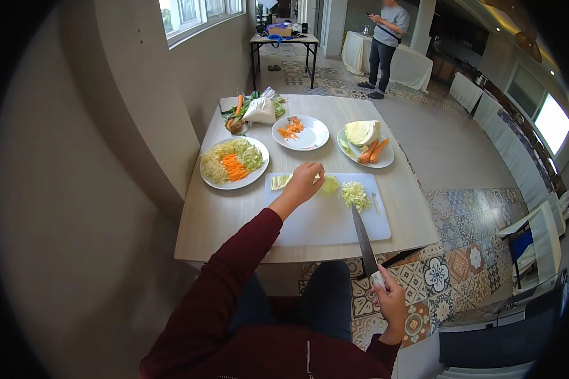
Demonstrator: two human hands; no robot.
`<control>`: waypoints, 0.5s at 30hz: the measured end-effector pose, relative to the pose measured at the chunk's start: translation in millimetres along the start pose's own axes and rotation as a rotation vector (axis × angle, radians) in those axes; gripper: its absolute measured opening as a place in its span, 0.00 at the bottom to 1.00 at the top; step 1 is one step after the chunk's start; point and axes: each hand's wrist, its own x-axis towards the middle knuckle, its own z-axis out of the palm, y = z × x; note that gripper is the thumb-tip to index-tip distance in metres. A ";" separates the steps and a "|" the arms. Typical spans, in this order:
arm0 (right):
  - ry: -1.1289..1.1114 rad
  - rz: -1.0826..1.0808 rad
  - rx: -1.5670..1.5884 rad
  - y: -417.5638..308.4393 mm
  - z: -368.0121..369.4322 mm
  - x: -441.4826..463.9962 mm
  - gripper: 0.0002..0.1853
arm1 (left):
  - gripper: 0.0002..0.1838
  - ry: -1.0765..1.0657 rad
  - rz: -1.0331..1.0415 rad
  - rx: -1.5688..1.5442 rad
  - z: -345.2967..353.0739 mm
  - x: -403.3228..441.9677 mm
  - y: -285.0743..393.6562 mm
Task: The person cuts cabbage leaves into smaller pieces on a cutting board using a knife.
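Note:
My right hand (389, 299) grips a kitchen knife (364, 243) by its pale handle. The blade points away from me, its tip at a heap of shredded cabbage (356, 195) on the white cutting board (322, 224). My left hand (304, 181) is over the board's far half, fingers curled together at a piece of cabbage leaf (330, 184); the fingertips are partly hidden. More cabbage strips (279, 182) lie left of that hand. Behind the board, a plate (385, 163) bears a cut cabbage (363, 132) and whole carrots (374, 151).
A plate (237, 184) of shredded vegetables and carrot sticks stands at left. Carrot pieces (291, 129) lie on a middle plate (313, 140). A white plastic bag (260, 111) sits among vegetables at the back. A wall borders the left; a person (385, 47) stands farther off.

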 end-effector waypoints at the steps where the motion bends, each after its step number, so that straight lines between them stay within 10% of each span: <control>1: 0.000 0.002 0.001 0.6 0.3 0.2 0.26 | 0.11 -0.029 -0.040 -0.077 -2.7 3.6 0.6; 15: -0.041 -0.021 0.062 11.1 6.1 2.4 0.26 | 0.08 0.088 -0.039 0.055 -52.7 -30.9 39.3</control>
